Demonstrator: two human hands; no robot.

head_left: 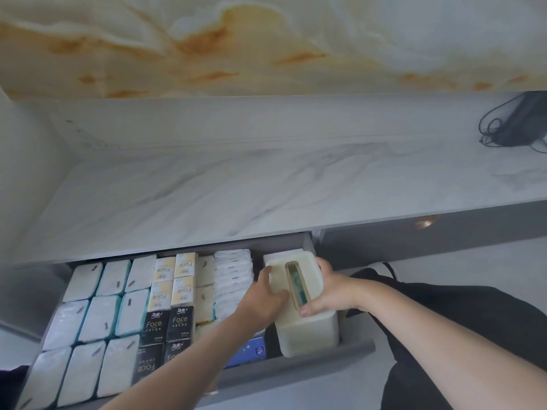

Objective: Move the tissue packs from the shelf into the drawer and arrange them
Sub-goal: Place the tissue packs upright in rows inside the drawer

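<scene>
An open grey drawer (299, 369) below the marble shelf (236, 187) holds several tissue packs: white ones with teal edges (100, 318) at the left, yellow and black "Face" packs (171, 303) in the middle, thin white packs (233, 276) to their right. At the drawer's right end stands a cream tissue box (310, 329) with a slot in its lid. My left hand (263, 300) grips its left side. My right hand (325, 291) grips its right side, thumb by the slot. A blue pack (251, 350) lies partly hidden under my left forearm.
A black device with coiled cables (515, 122) sits at the shelf's far right. A second, shut drawer with a round brass knob (424, 222) is to the right. Dark clothing (473, 335) fills the lower right.
</scene>
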